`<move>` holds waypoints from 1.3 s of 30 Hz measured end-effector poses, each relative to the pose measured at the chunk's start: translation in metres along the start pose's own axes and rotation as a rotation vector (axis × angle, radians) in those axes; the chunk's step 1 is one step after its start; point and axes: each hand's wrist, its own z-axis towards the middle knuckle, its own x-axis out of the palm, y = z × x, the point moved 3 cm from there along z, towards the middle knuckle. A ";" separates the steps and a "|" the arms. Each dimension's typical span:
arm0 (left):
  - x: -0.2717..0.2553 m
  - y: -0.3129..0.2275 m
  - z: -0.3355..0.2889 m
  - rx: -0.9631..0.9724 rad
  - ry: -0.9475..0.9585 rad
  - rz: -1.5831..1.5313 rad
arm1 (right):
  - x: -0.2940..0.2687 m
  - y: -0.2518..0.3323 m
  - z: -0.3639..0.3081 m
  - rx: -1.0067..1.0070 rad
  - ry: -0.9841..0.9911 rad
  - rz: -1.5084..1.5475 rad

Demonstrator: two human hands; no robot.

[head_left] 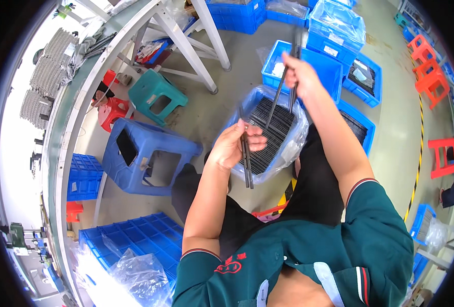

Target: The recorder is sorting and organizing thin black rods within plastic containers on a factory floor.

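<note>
My left hand [233, 145] is closed around a few thin black strips [247, 166], held nearly upright above the near left part of a bin. Higher and to the right, my right hand [300, 77] grips more black strips [293, 97]; their upper ends are smeared by motion. One long strip slants from the right hand down toward the bin. Below both hands stands the blue bin [259, 178], lined with a clear plastic bag [293, 153]. Rows of similar black strips [273, 123] lie packed inside it.
Beyond the lined bin is an open blue bin [329, 69] with something white inside. More blue bins [357, 128] of black strips stand to the right. At left are a blue stool [150, 153] bearing a dark flat object, a green stool [158, 94] and a white-framed workbench [76, 107].
</note>
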 end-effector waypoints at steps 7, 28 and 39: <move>0.002 -0.007 0.012 0.070 0.111 -0.026 | 0.049 -0.070 -0.049 0.172 0.370 -0.552; -0.051 -0.044 -0.003 0.389 -0.496 -0.307 | 0.066 -0.060 -0.087 0.091 0.537 -0.844; -0.041 -0.036 0.009 0.515 -0.302 -0.347 | 0.066 -0.070 -0.095 0.206 0.561 -0.743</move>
